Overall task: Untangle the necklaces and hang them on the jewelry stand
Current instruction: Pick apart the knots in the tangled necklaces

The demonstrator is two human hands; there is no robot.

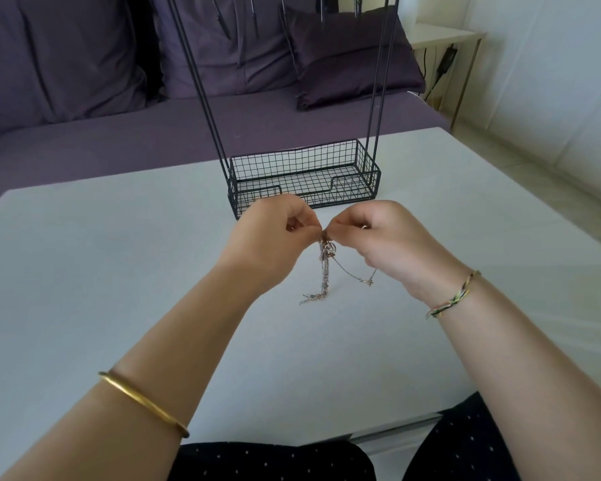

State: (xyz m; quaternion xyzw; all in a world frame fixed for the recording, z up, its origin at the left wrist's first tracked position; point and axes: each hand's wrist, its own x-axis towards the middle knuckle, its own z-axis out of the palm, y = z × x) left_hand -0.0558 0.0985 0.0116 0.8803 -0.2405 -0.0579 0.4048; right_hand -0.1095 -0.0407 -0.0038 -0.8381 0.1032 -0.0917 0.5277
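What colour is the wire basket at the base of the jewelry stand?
Black; the wire basket shows best in the head view.

Blk jewelry stand (354,189), white table (84,272).
Purple sofa (66,64) upper left; gold bangle (143,401); dark fabric (275,461) w/ white dots, btm.

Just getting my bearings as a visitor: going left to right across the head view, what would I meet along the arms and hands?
gold bangle → left hand → necklaces → right hand → thread bracelet
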